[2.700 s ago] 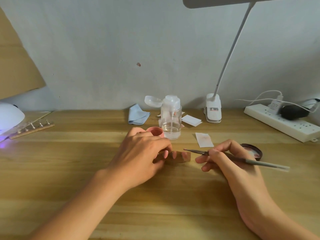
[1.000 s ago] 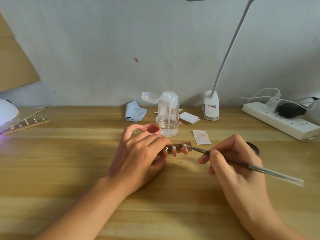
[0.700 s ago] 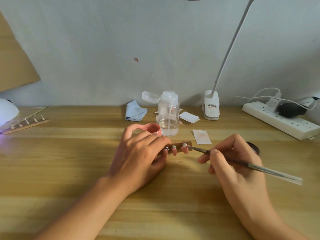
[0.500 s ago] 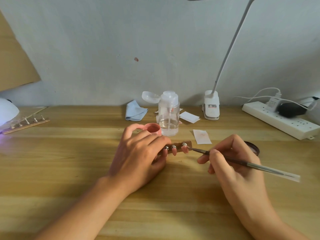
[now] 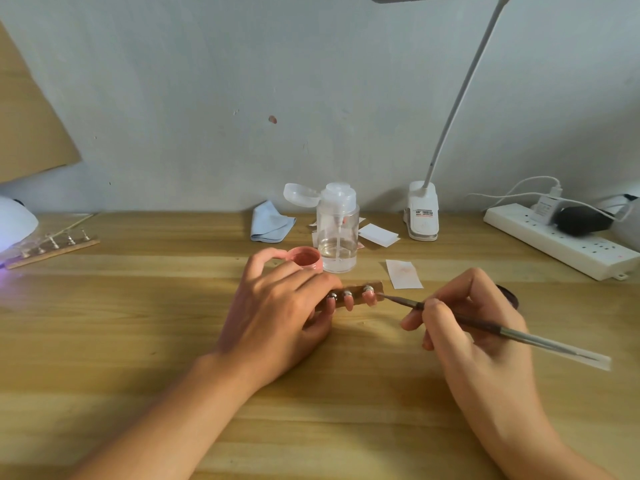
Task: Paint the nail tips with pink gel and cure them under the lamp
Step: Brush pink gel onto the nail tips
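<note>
My left hand [image 5: 277, 306] grips a small wooden strip [image 5: 375, 286] that carries pink nail tips [image 5: 370, 296] on metal studs. My right hand [image 5: 464, 327] pinches a thin brush [image 5: 512, 332] like a pen. The brush's tip touches the rightmost nail tip. An open pink gel pot [image 5: 306, 258] stands just behind my left hand. The white curing lamp [image 5: 14, 225] glows purple at the far left edge. A second wooden strip [image 5: 52, 249] with studs lies in front of it.
A clear pump bottle [image 5: 337, 233] stands behind the pot, with a blue cloth [image 5: 272, 226] and paper squares [image 5: 403, 273] beside it. The dark pot lid [image 5: 509, 294] peeks out behind my right hand. A clip desk lamp [image 5: 420, 216] and power strip [image 5: 561, 242] sit at the back right.
The wooden strip has been lifted and tilted so its studs face up. My right hand brought the brush tip to the rightmost nail tip and holds it there.
</note>
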